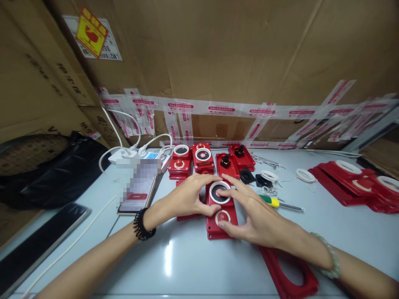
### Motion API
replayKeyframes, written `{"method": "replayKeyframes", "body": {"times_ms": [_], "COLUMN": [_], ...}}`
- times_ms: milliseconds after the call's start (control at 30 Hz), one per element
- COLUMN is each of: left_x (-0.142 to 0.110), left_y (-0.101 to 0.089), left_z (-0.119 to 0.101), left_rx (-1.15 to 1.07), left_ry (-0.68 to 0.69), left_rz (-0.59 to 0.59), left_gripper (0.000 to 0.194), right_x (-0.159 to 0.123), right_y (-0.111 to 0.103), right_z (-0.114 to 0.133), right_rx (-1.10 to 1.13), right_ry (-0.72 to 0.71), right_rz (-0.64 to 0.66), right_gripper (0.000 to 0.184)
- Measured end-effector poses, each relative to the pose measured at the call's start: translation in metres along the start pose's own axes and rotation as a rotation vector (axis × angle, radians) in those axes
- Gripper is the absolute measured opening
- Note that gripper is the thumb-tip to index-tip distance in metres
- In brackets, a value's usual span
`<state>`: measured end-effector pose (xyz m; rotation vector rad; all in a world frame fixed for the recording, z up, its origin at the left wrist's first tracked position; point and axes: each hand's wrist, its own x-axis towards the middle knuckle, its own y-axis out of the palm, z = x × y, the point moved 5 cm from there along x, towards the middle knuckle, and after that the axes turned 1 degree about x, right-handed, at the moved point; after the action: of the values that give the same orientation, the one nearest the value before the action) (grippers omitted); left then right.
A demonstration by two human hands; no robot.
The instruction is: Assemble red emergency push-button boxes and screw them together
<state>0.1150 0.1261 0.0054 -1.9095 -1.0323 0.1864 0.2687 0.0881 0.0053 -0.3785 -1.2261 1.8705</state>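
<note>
Head view, facing forward and down, close.

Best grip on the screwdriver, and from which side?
I'd pinch the screwdriver across the yellow part of its handle, coming from above and the far side. It lies flat, its handle thicker than the shaft pointing right; the right hand crowds the handle's left end and near side.

Partly hidden: red frame (304, 286), under my R forearm (299, 245); phone screen (141, 187), pixelated in part. Cut off at L edge: black slab (37, 249). Label print (114, 49) too small to read w/ certainty.
</note>
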Motion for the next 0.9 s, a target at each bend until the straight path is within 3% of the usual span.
{"method": "replayKeyframes", "body": {"times_ms": [300,533,900], "left_x": [-0.002,-0.002,-0.007], "left_y": [0.002,0.004,0.006], "left_z": [0.003,0.007,0.003], "left_rx": [-0.038,-0.027,-0.073], "left_ry": [-0.021,-0.065,-0.057], "left_rz": [0.022,0.042,0.056], "left_gripper": [0.060,0.063,0.068], "right_x": [0.000,0.002,0.004], "right_y": [0.001,-0.001,-0.001], "right_z": [0.000,-0.010,-0.012], "right_rx": [0.081,0.160,0.205], "right_ry": [-0.006,0.047,0.020], "right_rz": [-0.003,0.010,-0.023], "right_gripper": [0.046,0.081,0.081]}}
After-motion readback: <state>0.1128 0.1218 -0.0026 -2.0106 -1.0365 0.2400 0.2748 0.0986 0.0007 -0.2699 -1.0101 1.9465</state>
